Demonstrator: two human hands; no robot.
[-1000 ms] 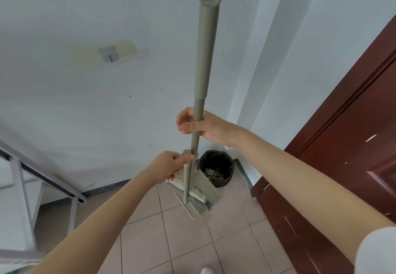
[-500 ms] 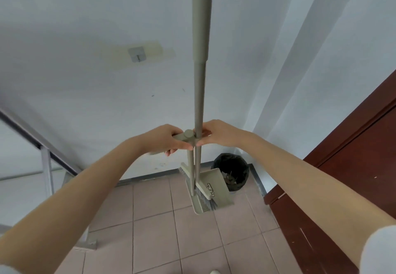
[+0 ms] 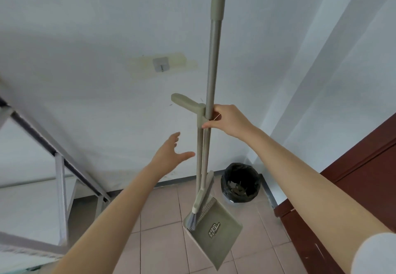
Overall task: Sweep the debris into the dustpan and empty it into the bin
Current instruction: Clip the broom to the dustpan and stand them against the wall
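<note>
Debris already lies in the bin [image 3: 241,185]; beside it, the right hand [image 3: 227,119] grips the clipped broom [image 3: 212,81] and dustpan [image 3: 216,228], left hand [image 3: 171,153] released.

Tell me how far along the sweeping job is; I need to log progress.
Looks nearly finished: the bin holds debris in its black liner and the floor tiles in view look clean. In hand: the right hand grips the broom handle, with the dustpan clipped alongside and hanging off the floor; the left hand is open and empty. Left: probably only stowing the set, perhaps on the wall hook.
</note>
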